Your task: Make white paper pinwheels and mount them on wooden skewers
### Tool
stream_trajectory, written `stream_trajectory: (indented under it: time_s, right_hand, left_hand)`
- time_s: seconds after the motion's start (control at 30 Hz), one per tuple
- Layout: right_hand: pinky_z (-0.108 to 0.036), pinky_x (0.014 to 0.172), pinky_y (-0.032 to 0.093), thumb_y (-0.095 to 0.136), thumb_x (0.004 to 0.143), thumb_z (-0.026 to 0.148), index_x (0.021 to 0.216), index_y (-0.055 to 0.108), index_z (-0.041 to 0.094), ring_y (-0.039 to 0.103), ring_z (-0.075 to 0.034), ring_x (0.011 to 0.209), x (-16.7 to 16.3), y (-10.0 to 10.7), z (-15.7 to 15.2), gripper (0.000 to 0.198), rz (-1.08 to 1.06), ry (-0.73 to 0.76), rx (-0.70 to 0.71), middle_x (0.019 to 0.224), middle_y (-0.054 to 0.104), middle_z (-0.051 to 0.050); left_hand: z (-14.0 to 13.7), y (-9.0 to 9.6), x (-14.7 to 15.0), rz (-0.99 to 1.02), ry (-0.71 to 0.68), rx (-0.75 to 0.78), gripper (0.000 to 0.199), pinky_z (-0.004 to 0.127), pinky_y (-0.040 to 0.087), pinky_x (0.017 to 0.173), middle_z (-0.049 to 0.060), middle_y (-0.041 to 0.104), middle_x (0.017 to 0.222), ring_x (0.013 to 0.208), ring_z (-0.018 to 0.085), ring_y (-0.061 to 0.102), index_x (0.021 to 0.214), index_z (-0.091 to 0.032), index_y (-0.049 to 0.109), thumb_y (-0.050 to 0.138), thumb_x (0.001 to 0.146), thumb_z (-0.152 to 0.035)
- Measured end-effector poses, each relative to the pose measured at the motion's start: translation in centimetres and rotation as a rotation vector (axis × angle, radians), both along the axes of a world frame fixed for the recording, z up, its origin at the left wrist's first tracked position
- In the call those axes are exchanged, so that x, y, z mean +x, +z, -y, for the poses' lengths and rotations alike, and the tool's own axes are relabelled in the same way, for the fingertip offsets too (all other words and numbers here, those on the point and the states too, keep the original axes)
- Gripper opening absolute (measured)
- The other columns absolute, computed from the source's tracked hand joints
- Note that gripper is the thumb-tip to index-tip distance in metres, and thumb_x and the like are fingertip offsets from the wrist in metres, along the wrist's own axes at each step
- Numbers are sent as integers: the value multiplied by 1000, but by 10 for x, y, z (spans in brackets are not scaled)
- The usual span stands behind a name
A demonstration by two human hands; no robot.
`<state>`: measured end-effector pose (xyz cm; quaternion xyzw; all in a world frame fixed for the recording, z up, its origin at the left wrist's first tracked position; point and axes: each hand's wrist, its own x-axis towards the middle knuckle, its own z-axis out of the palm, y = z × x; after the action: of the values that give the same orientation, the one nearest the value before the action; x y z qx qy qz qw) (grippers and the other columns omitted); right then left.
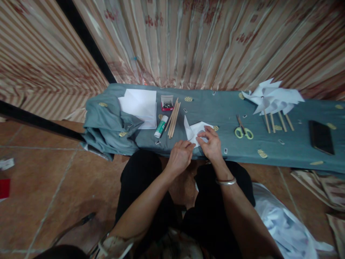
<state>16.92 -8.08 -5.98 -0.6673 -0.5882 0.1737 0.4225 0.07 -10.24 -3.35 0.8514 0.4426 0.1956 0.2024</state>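
Observation:
A cut piece of white paper [198, 127] with raised, folded flaps lies at the front edge of the cloth-covered bench. My left hand [181, 154] pinches its near left edge, fingers closed. My right hand [211, 144], a silver bangle on its wrist, bends over the right side of the paper with thumb and forefinger curled close together on it. Just left of the paper are several wooden sticks [173, 118], a green and white glue stick [161, 126] and a small red box of metal pins [167, 104]. Green-handled scissors [243, 131] rest to the right.
White paper sheets [141, 108] are stacked at the bench's left. Several finished paper pinwheels [272, 97] on sticks lie at the right, near a dark phone [321, 136]. A pleated curtain [172, 43] hangs behind. A white plastic bag [280, 219] sits on the floor.

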Motion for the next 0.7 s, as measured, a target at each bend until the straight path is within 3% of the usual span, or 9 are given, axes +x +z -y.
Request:
stream_trajectory:
  time_s: [0.37, 0.7]
  right_hand:
    - [-49, 106, 40, 59, 78, 26, 81, 74, 23, 54, -30, 120, -5, 2, 2, 15, 58, 44, 25, 132, 57, -9]
    - [-53, 109, 38, 49, 86, 24, 97, 76, 22, 48, -32, 126, -8, 5, 14, 28, 254, 100, 22, 139, 53, -11]
  left_hand:
    - [0, 1, 1, 1, 4, -4, 33, 39, 49, 93, 7, 65, 112, 101, 23, 58, 118, -20, 63, 48, 89, -12]
    - [0, 1, 0, -12, -5, 18, 31, 38, 48, 93, 8, 65, 112, 101, 24, 57, 118, -17, 63, 48, 90, -13]
